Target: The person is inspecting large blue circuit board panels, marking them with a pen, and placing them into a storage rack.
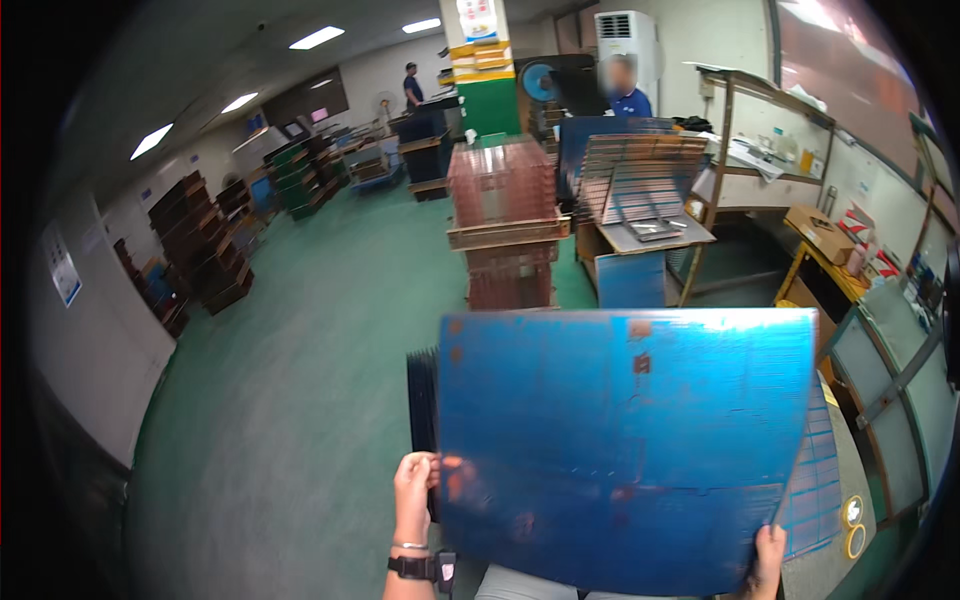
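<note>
A large shiny blue sheet (620, 430) is held up in front of me, tilted, with a few brownish marks near its top edge. My left hand (415, 478) grips its left edge, fingers curled; a black band and a bracelet circle that wrist. At the lower right corner, my right hand (768, 556) is closed on the sheet's edge. Behind the sheet's left side shows a stack of dark panels (423, 400). To the right, a blue sheet with a grid pattern (815, 480) lies on a worktable (850, 460), partly hidden by the held sheet.
Ahead stands a tall stack of reddish trays (503, 190), beside a slatted rack (640, 165) on a table. Two tape rolls (854, 540) lie at the worktable's edge. A framed screen (885, 400) leans at right. Two people, one a person in blue (630, 100), are farther off.
</note>
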A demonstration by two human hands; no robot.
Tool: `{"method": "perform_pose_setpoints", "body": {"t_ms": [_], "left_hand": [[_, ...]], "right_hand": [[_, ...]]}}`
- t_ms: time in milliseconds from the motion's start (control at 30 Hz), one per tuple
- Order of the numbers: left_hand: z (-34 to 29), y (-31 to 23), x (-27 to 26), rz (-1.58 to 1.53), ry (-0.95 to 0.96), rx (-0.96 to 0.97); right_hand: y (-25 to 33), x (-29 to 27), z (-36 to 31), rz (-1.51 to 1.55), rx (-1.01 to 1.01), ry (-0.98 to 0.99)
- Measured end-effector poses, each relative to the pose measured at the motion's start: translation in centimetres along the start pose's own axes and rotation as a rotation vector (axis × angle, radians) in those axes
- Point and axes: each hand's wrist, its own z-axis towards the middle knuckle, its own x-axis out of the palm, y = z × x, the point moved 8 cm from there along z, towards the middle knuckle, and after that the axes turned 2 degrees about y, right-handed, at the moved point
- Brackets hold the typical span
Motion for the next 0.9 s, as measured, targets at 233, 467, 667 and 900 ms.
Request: {"method": "perform_pose_setpoints", "body": {"t_ms": [233,467,667,900], "left_hand": [[-0.3,5.7,-1.8,0.163,0.075,-0.196],[-0.6,9.7,-1.3,0.208,0.104,-0.306],[-1.6,11.1,-1.6,0.271,0.125,-0.334],[-1.4,12.9,-1.3,0.280,0.100,-0.404]], "right_hand": [[9.4,0.1,1.0,-0.409,-0.306,-0.075],[7.5,10.4,4.3,-1.032,-0.453,-0.028],[-2.9,13.0,7.4,-1.158,-0.333,0.065],[-10.5,8.2,9.1,-1.331,-0.040,0.024]]}}
